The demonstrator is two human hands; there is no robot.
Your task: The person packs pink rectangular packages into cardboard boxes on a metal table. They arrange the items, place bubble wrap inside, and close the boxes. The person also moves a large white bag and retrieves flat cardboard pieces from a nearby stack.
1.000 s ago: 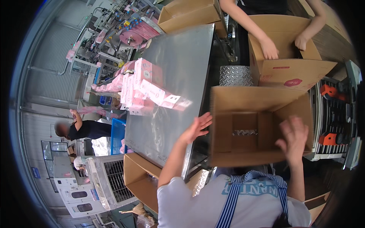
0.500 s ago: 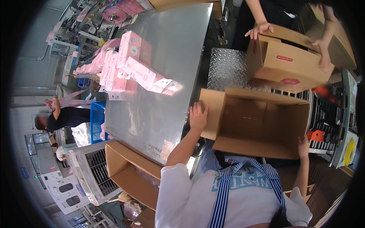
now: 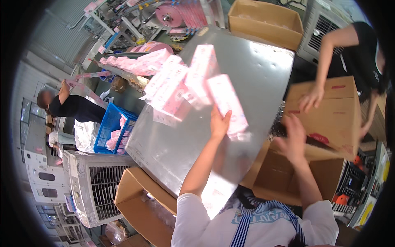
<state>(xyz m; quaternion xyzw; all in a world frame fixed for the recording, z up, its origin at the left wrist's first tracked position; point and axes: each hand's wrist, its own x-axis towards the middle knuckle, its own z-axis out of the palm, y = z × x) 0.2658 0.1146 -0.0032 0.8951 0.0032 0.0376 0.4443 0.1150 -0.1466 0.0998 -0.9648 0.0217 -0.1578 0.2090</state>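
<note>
My left hand point(image 3: 221, 123) is on the lower left side of a long pink-and-white printed pack point(image 3: 227, 101), thumb across its face, above the metal table. Several similar pink packs point(image 3: 170, 84) are grouped just left of it on the tabletop, and another pack point(image 3: 201, 68) leans close by. My right hand point(image 3: 294, 138), somewhat blurred, is in the air with fingers apart and nothing in it. Below it stands an open cardboard box point(image 3: 273, 171), its inside bare where it shows. Beyond my right hand, a co-worker's hand point(image 3: 313, 99) rests on a second cardboard box point(image 3: 337, 107).
The metal table point(image 3: 177, 144) fills the middle. Around it are a blue crate point(image 3: 108, 127) with pink packs, a grey air cooler point(image 3: 92, 185), an open carton point(image 3: 138, 206) at lower left and another carton point(image 3: 263, 20) at the far end. Rollers point(image 3: 354, 181) lie at right.
My view has swung left. My left hand has left the open box's flap and taken hold of a pink pack; my right hand has lifted off the box. The co-worker's box has tilted.
</note>
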